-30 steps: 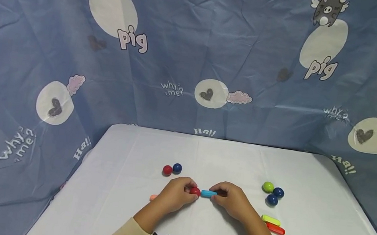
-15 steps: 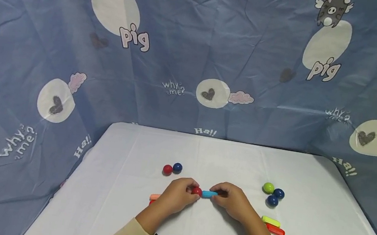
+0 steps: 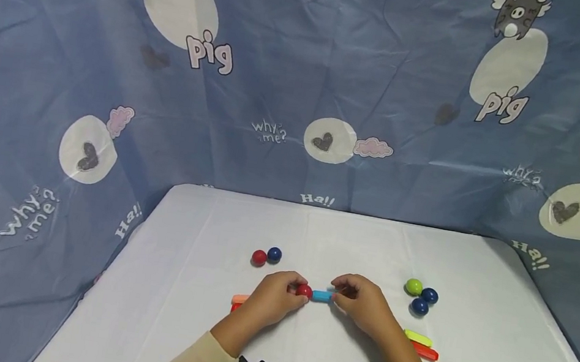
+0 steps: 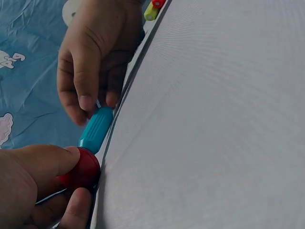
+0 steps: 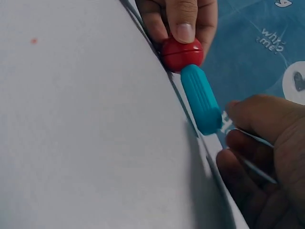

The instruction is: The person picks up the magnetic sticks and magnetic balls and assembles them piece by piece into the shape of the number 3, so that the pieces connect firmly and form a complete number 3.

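Observation:
My left hand [image 3: 276, 296] pinches a shiny red ball [image 3: 304, 292] between thumb and fingers, near the middle of the white table. A short light-blue ribbed rod [image 3: 322, 296] meets the ball end to end, clearly so in the right wrist view, where the rod [image 5: 201, 99] points away from the ball [image 5: 182, 55]. At the rod's free end is my right hand [image 3: 364, 306], thumb and fingers parted around that end. The right wrist view shows the right thumb [image 5: 257, 114] beside the rod's tip, gripping nothing.
Left of the hands lie another red ball [image 3: 259, 258] and a dark blue ball [image 3: 274, 255]. An orange rod [image 3: 240, 299] and a red one are partly behind the left arm. On the right are a green ball [image 3: 413, 287], two dark blue balls [image 3: 419, 307], a yellow rod [image 3: 418, 337] and a red rod [image 3: 425, 351].
My right hand has loosened from the blue rod, its fingers spreading and lifting slightly to the right. The left hand keeps its pinch on the red ball. The head view has shifted slightly.

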{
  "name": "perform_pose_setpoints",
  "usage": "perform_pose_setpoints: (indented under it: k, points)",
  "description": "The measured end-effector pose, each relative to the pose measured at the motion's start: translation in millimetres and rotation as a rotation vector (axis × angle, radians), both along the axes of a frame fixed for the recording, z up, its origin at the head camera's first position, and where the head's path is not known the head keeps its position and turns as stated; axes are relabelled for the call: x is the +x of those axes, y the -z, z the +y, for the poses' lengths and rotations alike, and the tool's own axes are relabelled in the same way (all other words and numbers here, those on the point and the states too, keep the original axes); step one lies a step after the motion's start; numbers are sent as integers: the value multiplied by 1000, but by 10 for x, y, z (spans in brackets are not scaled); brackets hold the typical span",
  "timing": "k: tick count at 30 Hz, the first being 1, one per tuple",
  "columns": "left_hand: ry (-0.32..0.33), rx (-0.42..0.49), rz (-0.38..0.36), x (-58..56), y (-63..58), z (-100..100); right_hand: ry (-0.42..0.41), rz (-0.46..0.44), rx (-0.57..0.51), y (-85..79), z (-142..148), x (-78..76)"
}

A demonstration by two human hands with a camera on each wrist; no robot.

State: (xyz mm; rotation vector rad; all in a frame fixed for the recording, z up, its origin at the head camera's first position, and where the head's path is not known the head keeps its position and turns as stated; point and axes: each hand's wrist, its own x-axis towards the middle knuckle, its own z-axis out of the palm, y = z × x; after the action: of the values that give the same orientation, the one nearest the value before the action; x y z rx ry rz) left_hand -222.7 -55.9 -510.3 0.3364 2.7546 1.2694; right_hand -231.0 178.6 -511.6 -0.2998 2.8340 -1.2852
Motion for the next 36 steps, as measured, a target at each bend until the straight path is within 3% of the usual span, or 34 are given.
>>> perform_pose_setpoints:
  k: [7, 15, 20, 27, 36]
  points:
    - [-17, 10, -55, 12, 14, 1, 58, 114, 28, -133, 199, 33]
    - [-18, 5, -57, -3, -7, 5, 180, 192, 106, -225, 546, 78]
    - [-18, 15, -69, 1, 7, 13, 237, 183, 133, -288, 736, 169]
    - [-27, 5, -58, -15, -1, -5, 309, 192, 199, -230, 930, 212]
    - [-28, 5, -69, -16, 15, 0, 421, 105, 213, -205, 1130, 272]
